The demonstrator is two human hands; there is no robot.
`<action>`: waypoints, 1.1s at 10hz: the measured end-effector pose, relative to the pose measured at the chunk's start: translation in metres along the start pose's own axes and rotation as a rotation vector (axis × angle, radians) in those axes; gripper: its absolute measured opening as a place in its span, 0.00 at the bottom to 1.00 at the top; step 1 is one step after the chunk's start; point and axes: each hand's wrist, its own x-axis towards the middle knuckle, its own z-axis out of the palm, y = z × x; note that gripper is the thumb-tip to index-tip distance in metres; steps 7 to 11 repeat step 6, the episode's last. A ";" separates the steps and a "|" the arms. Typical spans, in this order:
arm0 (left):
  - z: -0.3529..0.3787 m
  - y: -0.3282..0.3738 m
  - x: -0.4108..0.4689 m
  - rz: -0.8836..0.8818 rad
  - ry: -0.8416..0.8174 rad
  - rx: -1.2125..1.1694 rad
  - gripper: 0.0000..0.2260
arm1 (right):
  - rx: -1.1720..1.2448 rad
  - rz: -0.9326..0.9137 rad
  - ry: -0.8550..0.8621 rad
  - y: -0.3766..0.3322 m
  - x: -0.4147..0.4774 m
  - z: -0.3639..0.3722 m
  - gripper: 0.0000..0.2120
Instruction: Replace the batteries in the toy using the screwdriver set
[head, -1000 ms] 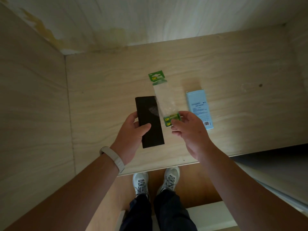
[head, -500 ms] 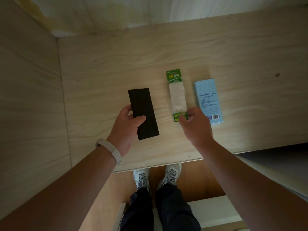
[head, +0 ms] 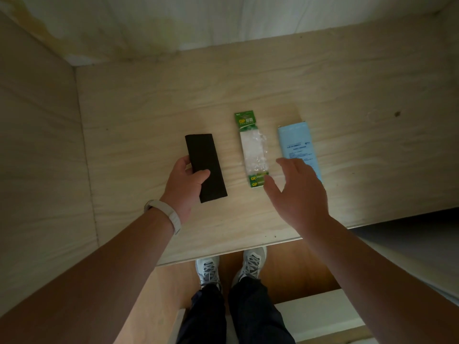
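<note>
On table [head: 149, 108], 12 o'clock: battery pack [head: 253, 150] | L hand [head: 185, 187] grips black case [head: 206, 167] at 11 | R hand [head: 298, 197] wide, holds nothing | risk: one-hand hold, case may slip & drop.

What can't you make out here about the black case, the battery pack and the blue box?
Head view, black case: dark and featureless, contents unseen; left hand covers its near left edge.
Head view, battery pack: glare on clear plastic hides the cell count.
Head view, blue box: print too small; right hand hides its near end.
</note>
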 end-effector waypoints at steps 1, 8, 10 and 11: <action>0.002 -0.003 0.005 0.007 0.003 0.048 0.17 | -0.089 -0.073 -0.002 0.006 0.000 -0.011 0.22; -0.004 0.002 -0.020 0.294 0.280 0.864 0.11 | -0.152 -0.209 -0.008 0.014 -0.033 -0.044 0.21; -0.004 0.002 -0.020 0.294 0.280 0.864 0.11 | -0.152 -0.209 -0.008 0.014 -0.033 -0.044 0.21; -0.004 0.002 -0.020 0.294 0.280 0.864 0.11 | -0.152 -0.209 -0.008 0.014 -0.033 -0.044 0.21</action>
